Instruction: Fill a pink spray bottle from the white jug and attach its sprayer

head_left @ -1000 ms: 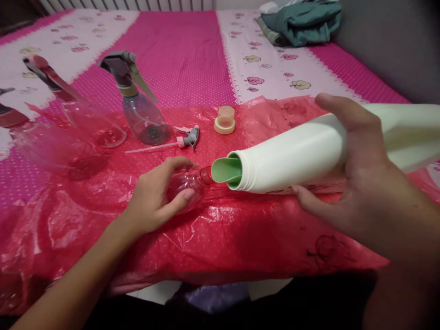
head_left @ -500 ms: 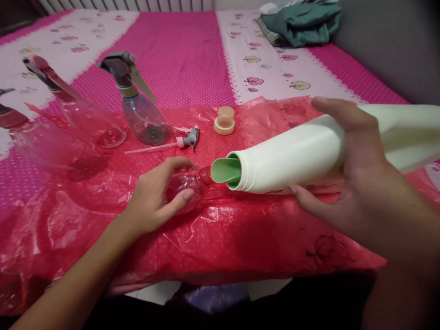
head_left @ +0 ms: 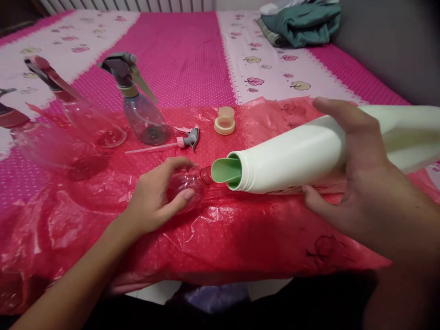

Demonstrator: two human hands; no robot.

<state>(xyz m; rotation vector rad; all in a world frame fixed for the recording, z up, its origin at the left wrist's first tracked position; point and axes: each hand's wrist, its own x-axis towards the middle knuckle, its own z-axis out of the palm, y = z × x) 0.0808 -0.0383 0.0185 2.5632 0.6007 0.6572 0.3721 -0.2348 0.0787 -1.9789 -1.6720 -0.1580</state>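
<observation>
My left hand is wrapped round a clear spray bottle, which has no spray head and tilts with its open neck to the right. My right hand grips a large white jug, tipped so that its mouth points left. The jug's green pouring spout meets the rim of the clear bottle's neck. I cannot make out any liquid at the spout. Behind the left hand lies a loose pink and grey spray head with its dip tube. A yellowish cap stands behind the spout.
At the left stand a grey spray bottle and two pink-topped spray bottles. Red plastic sheeting covers the front of the pink patterned bedspread. Folded clothes lie at the back right.
My right thumb has shifted slightly to the right along the underside of the white jug. Both bottles and my left hand stay practically where they were.
</observation>
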